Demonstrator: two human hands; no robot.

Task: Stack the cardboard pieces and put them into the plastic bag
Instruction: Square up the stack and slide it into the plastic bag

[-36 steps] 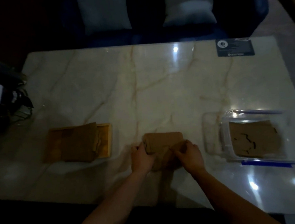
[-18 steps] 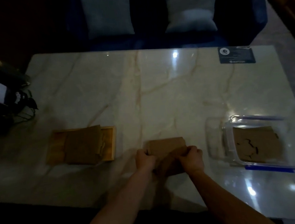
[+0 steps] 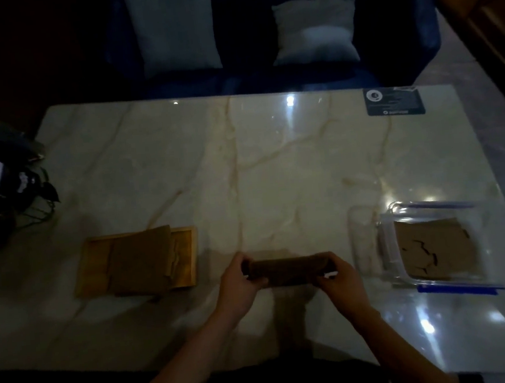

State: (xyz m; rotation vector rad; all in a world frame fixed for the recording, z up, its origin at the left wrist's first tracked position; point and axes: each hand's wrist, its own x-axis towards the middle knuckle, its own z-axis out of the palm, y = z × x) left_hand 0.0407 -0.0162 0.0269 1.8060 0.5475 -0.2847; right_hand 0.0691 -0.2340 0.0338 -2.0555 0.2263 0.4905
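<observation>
Progress stands at an intermediate stage. Cardboard already sits inside the clear plastic bag, which lies flat on the marble table to the person's right, its blue zip strip along the near edge. The brown cardboard in the bag shows dark irregular cut lines, so it appears to be several pieces lying together.

A second batch is in hand. The left hand and the right hand each grip one end of a stack of cardboard pieces, fingers closed around its short ends. The stack is held near the front edge of the table, tilted so that mainly its long edge shows. Whether its lower edge touches the table cannot be told in the dim light. The grip suggests that the pieces are being squared up into one even stack.

Further material remains on the left. A shallow wooden tray holds more brown cardboard, which overlaps the tray's near rim. The number of pieces there cannot be told.

Remaining work, judged from this layout: carry the held stack to the bag, well apart to the right, and slide it in; then gather, stack and bag the cardboard from the tray. Which end of the bag is open is unclear.
</observation>
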